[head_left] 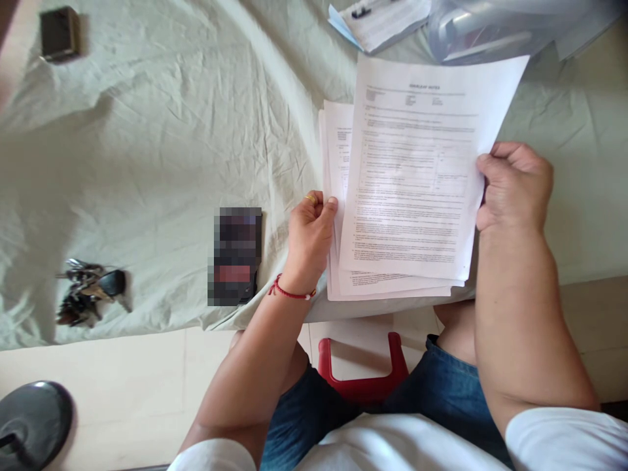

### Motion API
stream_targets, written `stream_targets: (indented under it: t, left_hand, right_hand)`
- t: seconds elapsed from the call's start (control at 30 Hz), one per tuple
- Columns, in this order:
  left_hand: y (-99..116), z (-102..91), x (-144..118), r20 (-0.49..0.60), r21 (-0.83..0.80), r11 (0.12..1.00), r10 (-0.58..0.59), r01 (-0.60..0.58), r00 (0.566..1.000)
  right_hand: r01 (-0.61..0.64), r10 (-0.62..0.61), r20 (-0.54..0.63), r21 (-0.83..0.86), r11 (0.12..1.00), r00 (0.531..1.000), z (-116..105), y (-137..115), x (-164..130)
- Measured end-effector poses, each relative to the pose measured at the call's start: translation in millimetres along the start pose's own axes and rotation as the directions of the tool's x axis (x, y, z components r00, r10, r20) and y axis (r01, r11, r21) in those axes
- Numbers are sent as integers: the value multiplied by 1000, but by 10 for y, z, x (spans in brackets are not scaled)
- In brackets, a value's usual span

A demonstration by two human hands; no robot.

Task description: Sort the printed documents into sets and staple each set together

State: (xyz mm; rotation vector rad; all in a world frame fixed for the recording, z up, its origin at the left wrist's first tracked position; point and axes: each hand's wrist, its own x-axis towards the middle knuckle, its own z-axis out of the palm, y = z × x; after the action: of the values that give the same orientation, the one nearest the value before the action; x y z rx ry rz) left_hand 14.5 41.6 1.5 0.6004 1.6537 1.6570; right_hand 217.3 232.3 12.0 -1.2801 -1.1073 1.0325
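A printed sheet of paper (412, 170), full of small text under a heading, is held up by its right edge in my right hand (517, 186), thumb on top and fingers curled behind. Below and to its left show more printed sheets (336, 170), stacked a little askew. My left hand (311, 226) pinches the left edge of these lower sheets between thumb and fingers. The top sheet covers most of the stack. How many sheets each hand holds I cannot tell.
A pale green cloth (161, 163) covers the table. Left of my left hand lies a phone (235, 258); farther left are a bunch of keys (93, 291) and a small dark box (59, 33). At the back right are papers (387, 26) and a clear plastic folder (485, 33). A red stool (363, 386) is beneath me.
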Motion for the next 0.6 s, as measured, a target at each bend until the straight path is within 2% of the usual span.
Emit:
stream_targets:
  t: [0.23, 0.43, 0.53, 0.6]
  left_hand:
    - [-21, 3, 8, 27, -55, 998, -7, 9, 1000]
    - [-19, 18, -9, 28, -54, 998, -20, 21, 999]
    - [-42, 7, -3, 35, -38, 999, -33, 34, 999]
    - [-49, 2, -8, -13, 3, 1000, -24, 24, 1000]
  right_hand:
    - [8, -7, 138, -11, 1000, 990, 51, 35, -171]
    - [48, -15, 153, -213, 976, 988, 24, 83, -171]
    - [45, 24, 272, -244, 969, 962, -30, 196, -160]
    - [99, -18, 353, -213, 972, 936, -84, 289, -154]
